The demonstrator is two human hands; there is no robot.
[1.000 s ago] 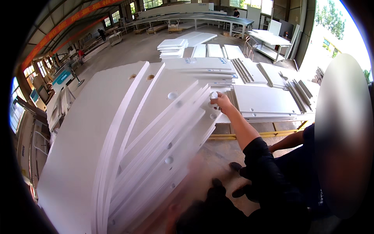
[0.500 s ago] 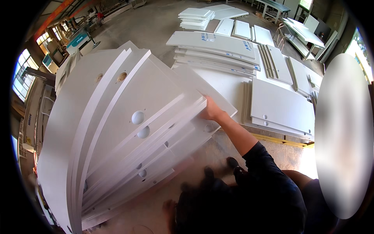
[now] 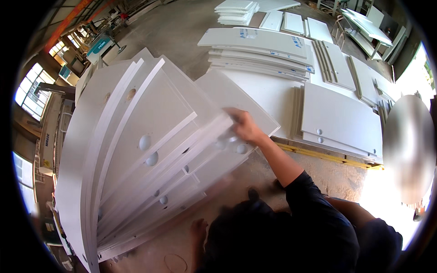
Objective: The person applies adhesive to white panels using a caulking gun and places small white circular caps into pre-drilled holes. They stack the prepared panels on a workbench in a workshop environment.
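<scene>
My right hand [image 3: 245,127] is closed on the near right corner of a white panel [image 3: 207,132], which is blurred by motion. That panel belongs to a fanned stack of large white panels that stand on edge, several with round drilled holes. Just behind my hand, another white panel [image 3: 227,91] sticks out flat to the right. Low in front of my dark top hangs my left hand [image 3: 198,229], apart from the panels; its fingers are too dark and blurred to read.
Right of the stack, a wide pallet [image 3: 327,157] with a yellow edge carries piles of white boards [image 3: 341,118]. A longer pile [image 3: 259,43] lies farther back. A blurred person [image 3: 409,150] is at the right rim. A thin cord loop [image 3: 175,263] lies on the floor.
The held panel and my right hand have shifted left relative to the pallet, and more of the panel behind shows. The whole view has turned slightly.
</scene>
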